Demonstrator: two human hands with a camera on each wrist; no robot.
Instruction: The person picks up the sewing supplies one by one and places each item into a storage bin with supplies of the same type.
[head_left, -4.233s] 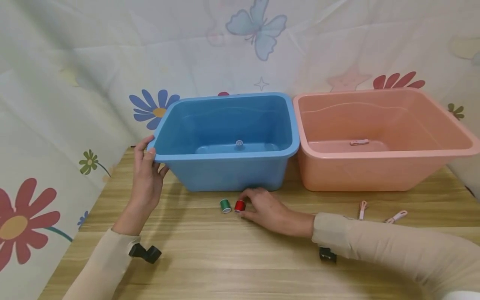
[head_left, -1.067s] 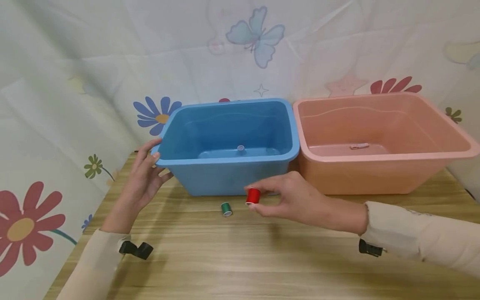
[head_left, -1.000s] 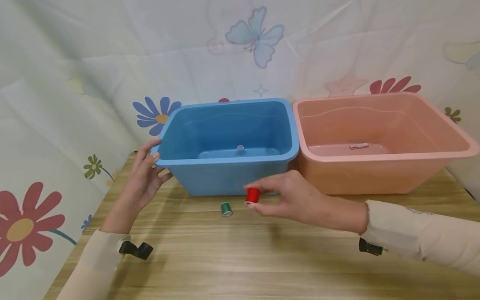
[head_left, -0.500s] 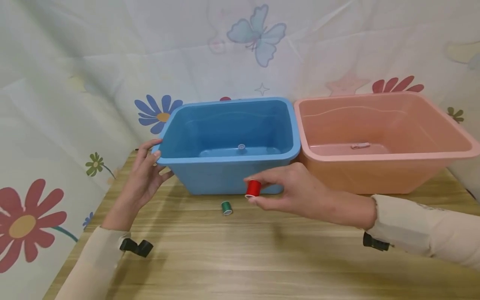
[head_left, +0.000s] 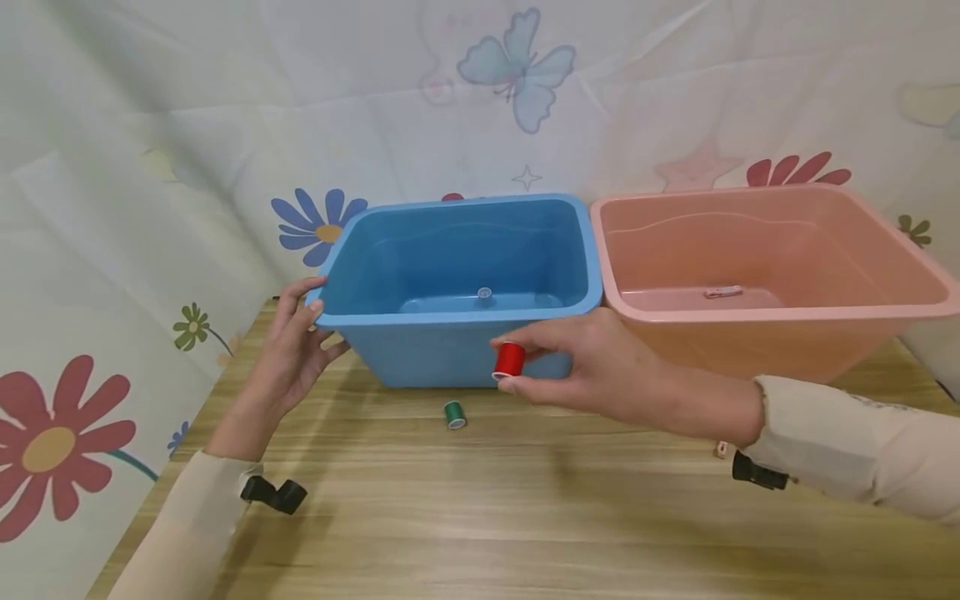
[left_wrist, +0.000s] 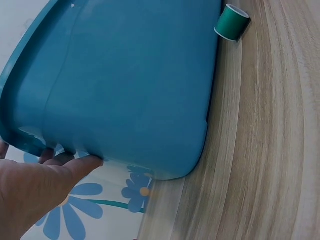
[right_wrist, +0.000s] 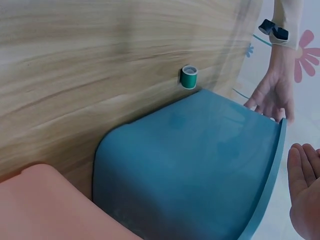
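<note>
Between thumb and fingers, my right hand (head_left: 615, 367) pinches a red spool of thread (head_left: 510, 360). The spool is in the air before the front wall of the blue tub (head_left: 450, 354), below its rim. My left hand (head_left: 292, 358) grips that tub's left rim, thumb outside. A green spool of thread (head_left: 454, 414) lies on the table in front of the tub. Inside the blue tub sits a small round thing with a pale end (head_left: 484, 293), its kind hard to tell. The right wrist view shows part of my right hand (right_wrist: 306, 185), but no red spool.
A pink tub (head_left: 750, 342) stands against the blue one on the right, with a small narrow pale-pink item (head_left: 723, 292) inside. Another small pinkish item (head_left: 722, 450) shows beside my right sleeve, mostly hidden. A patterned cloth (head_left: 375, 100) hangs behind the wooden table (head_left: 450, 517).
My right hand has picked the red spool up from beside the green one and drawn it slightly right. Over the last second it has risen higher. My left hand stays on the rim.
</note>
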